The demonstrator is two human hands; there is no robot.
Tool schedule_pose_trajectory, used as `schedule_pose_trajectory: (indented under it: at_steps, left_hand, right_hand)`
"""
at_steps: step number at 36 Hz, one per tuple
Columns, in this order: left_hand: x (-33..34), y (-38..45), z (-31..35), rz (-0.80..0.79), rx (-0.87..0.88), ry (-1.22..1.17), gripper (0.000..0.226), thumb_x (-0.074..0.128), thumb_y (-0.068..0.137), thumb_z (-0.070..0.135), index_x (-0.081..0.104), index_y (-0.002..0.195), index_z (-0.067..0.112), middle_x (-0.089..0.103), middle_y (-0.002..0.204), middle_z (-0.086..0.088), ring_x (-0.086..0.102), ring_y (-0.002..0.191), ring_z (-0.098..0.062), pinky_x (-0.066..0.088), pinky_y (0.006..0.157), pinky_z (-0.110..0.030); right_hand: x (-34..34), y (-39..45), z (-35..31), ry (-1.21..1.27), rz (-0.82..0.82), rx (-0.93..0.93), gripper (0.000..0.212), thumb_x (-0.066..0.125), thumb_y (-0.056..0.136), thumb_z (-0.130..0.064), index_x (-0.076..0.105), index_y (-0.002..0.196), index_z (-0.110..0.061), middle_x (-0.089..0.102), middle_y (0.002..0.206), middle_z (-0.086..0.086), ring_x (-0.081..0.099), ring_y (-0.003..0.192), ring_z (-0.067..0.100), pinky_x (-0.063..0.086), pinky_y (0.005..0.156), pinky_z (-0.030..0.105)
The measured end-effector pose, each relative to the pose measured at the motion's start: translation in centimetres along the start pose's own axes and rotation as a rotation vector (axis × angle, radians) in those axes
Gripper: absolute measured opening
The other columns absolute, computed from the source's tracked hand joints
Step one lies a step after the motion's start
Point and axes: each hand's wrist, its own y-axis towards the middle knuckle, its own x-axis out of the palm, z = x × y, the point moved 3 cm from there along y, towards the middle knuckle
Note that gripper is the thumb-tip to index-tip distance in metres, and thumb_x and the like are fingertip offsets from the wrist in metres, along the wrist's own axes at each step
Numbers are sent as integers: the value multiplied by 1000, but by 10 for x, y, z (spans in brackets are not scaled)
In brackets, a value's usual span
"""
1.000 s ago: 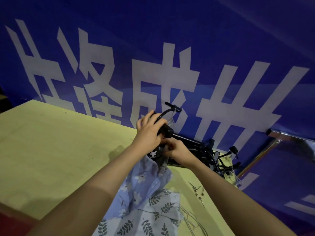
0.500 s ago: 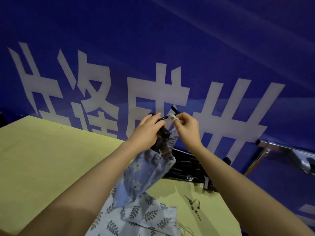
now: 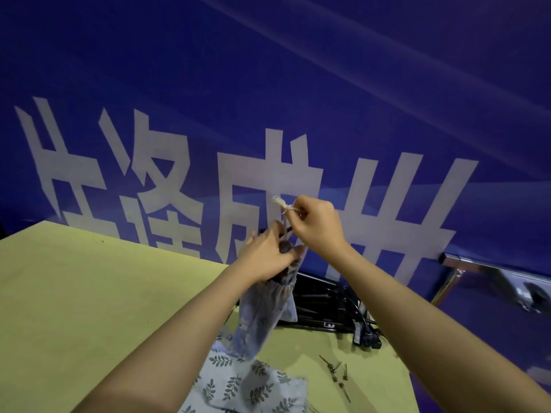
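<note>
Leaf-print cloth [image 3: 256,386]: it is lying flat at the near edge of the table, partly hiding behind the left forearm.
Small dark pins [image 3: 338,374]: a few are lying loose on the table, just to the right of the cloth, near the right edge.
Table [image 3: 89,293]: its yellow-green top is carrying all the things; its far edge is running along the banner.
Pouch [image 3: 265,308]: this blue-grey fabric bag is hanging in the air over the right part of the table, with its mouth gathered at the top. Its lower end is coming down to the leaf-print cloth; I cannot tell if it is touching.
Left hand [image 3: 265,254]: its fingers are curling around the gathered neck of the pouch and gripping it.
Right hand [image 3: 316,225]: it is pinching the drawstring, just above and beyond the left hand.
Drawstring [image 3: 284,207]: this pale cord is running up from the pouch mouth, and its knotted, frayed end is sticking out beside the right fingers.
Black gear [image 3: 322,302]: dark bars and cables are lying at the far right corner, behind the pouch.
Metal bar [image 3: 477,263]: it is showing beyond the right edge of the table.
Banner [image 3: 268,84]: blue with big white characters, it is filling the background.
</note>
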Motion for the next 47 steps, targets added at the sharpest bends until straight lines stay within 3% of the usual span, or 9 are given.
schedule_pose_trajectory:
  at_steps: [3,5,10,15,23,27,34,40,47]
  left_hand:
    - [8,9,3,135,-90,159,58,42,84,65,47,121,21,60,113,-5,53,115,-27,35,104,-44]
    - [15,12,-2,154,-160,176,57,38,85,66,53,119,22,53,119,-8,50,116,-29,39,100,-43]
    - [24,15,-7,207,-149,231,44,40,91,48,56,118,17,48,125,-10,40,124,-27,29,106,-41]
    - [23,14,-1,188,-155,234,41,40,92,42,56,119,15,46,127,-8,36,124,-25,30,98,-38]
    - [24,21,10,46,-265,342,50,40,93,44,42,137,21,29,146,-5,22,137,-25,26,107,-41]
    - [26,17,7,101,-250,320,53,40,92,49,46,136,20,34,143,-5,26,132,-23,28,103,-40]
    - [19,7,3,161,-197,330,52,41,91,48,54,127,13,38,141,-8,31,129,-26,29,107,-43]
    - [17,4,7,182,-165,344,47,45,89,42,52,127,15,42,136,-8,33,126,-26,29,103,-39]
    - [12,1,25,274,-138,369,50,48,88,46,47,124,11,45,126,-11,37,119,-28,31,102,-37]
  right_hand:
    - [-1,0,-5,-118,27,-147,20,60,85,-16,56,69,-5,58,62,7,52,52,26,48,46,43]
    - [-1,1,-4,-106,63,-136,19,60,85,-15,56,69,-5,58,62,7,51,52,24,47,45,40]
    - [-1,-2,6,129,144,221,43,57,91,-22,38,53,-23,41,46,-8,36,43,8,28,45,24]
    - [2,-4,15,405,179,485,51,57,91,-38,40,47,-17,38,43,-3,35,42,14,35,50,33]
    - [-14,7,-5,4,159,45,43,62,90,-37,48,58,-11,43,46,-5,34,41,11,32,43,27]
    - [-17,7,1,67,213,99,43,65,87,-37,55,59,-5,47,47,1,38,43,15,35,45,31]
    - [-19,0,4,275,270,332,51,66,85,-41,42,47,-17,38,43,-3,33,43,10,32,46,27]
    - [-27,-5,-5,304,301,318,49,68,86,-34,39,47,-22,35,43,-8,33,39,7,29,44,15]
    - [-43,-7,-10,363,437,326,47,68,86,-32,41,49,-19,37,44,-6,35,41,6,31,44,15]
